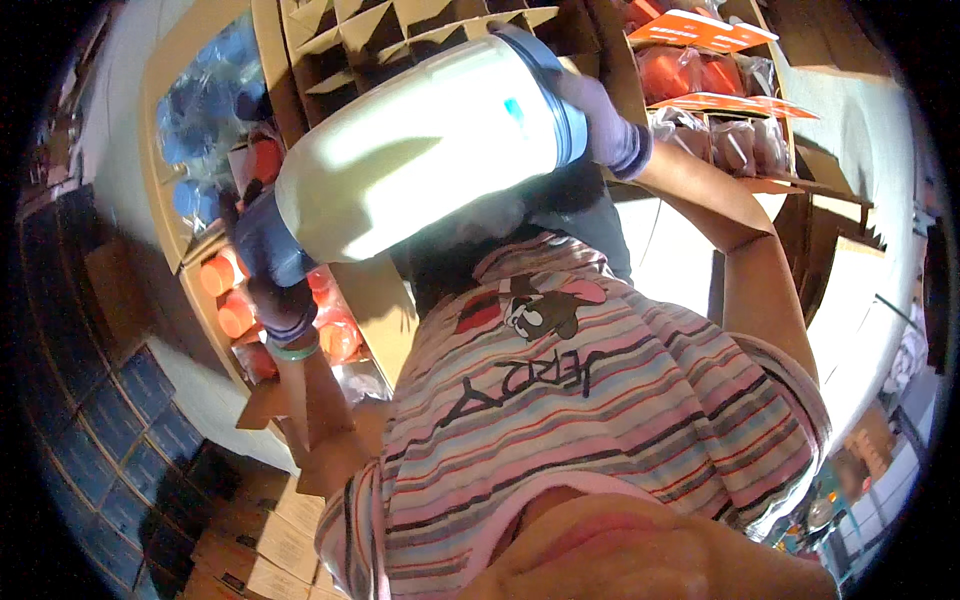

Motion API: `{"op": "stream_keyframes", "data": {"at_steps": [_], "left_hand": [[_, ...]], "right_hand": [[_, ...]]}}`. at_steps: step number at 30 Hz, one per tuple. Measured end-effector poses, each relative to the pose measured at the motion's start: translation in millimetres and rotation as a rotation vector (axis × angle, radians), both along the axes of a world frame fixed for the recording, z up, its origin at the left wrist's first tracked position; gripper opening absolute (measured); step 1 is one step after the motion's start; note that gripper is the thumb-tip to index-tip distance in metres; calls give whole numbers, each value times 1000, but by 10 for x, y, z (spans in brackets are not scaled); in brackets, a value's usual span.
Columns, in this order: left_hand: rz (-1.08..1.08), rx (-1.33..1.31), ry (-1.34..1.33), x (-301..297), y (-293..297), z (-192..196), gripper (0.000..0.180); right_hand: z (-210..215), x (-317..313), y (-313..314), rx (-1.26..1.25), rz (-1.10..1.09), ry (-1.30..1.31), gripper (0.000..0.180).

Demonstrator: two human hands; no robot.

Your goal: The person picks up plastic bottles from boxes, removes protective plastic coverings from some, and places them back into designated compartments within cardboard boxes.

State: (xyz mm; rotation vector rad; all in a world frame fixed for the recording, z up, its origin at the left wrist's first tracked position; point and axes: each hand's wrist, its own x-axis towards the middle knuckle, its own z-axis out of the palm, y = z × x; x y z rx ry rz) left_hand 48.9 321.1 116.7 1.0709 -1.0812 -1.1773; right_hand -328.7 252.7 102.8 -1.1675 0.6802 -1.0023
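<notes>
A large, pale, cloudy cylindrical container (400, 150) with a blue rim at its right end lies sideways and slightly tilted in front of my chest. My right hand (608, 125), in a purple glove, grips the blue-rimmed end, with its fingers partly hidden behind it. At the lower left end, my gloved left hand (270, 245) is closed around the container. That hand is in shadow. Just beyond the container stands a carton with cardboard dividers (375, 35), and the compartments that show look unfilled.
To the left, a carton holds blue things in clear plastic (205, 115). Nearer my left wrist are several orange-capped items (237, 315) in a carton. Plastic-wrapped orange and clear items (700, 75) fill a carton at right. Stacked brown boxes (270, 530) stand at lower left.
</notes>
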Motion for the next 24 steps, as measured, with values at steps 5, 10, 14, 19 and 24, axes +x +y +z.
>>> {"op": "stream_keyframes", "data": {"at_steps": [5, 10, 14, 19, 24], "left_hand": [[112, 379, 210, -14, -265, 72, 74], [-21, 318, 154, -199, -226, -98, 54], [11, 205, -122, -208, -41, -661, 46], [-84, 224, 60, -268, 63, -902, 47], [-18, 150, -344, -353, -5, -907, 62]], "right_hand": [[183, -22, -61, -637, -158, 322, 80], [15, -103, -279, -520, -85, 491, 75], [389, -82, -289, -36, -2, 144, 82], [690, -164, -349, -13, 49, 252, 75], [1003, -205, -385, -385, 25, 591, 82]]}}
